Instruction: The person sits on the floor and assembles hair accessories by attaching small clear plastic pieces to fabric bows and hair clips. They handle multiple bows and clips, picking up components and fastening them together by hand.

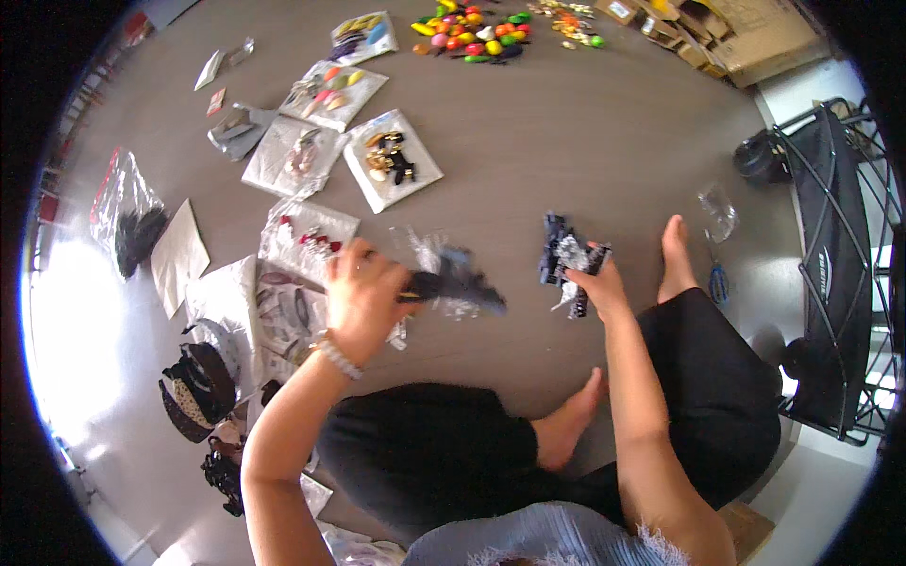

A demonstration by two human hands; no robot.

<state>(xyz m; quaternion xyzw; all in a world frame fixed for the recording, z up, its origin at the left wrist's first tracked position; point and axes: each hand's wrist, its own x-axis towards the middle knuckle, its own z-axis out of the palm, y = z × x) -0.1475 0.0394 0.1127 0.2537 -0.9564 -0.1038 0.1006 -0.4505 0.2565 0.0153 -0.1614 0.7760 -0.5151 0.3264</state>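
My left hand (pixel 363 292), with a beaded bracelet at the wrist, is closed on one end of a dark blue-black item (pixel 462 285). Motion blurs that item, so its kind is unclear; crinkled clear plastic (pixel 429 253) shows beside it. To the right, my right hand (pixel 601 286) grips a bunch of dark toothed pieces (pixel 555 247) that look like hair claw clips, with shiny crumpled plastic among them. Both bunches are held apart above the grey floor, in front of my crossed legs. The fingertips of both hands are partly hidden.
Flat packs with small accessories, one holding gold and black pieces (pixel 392 158), lie at the left. Headbands (pixel 198 382) are piled at the near left. Colourful toy fruit (pixel 472 36) is heaped at the back. Blue-handled scissors (pixel 718 283) and a black rack (pixel 835 274) are at the right.
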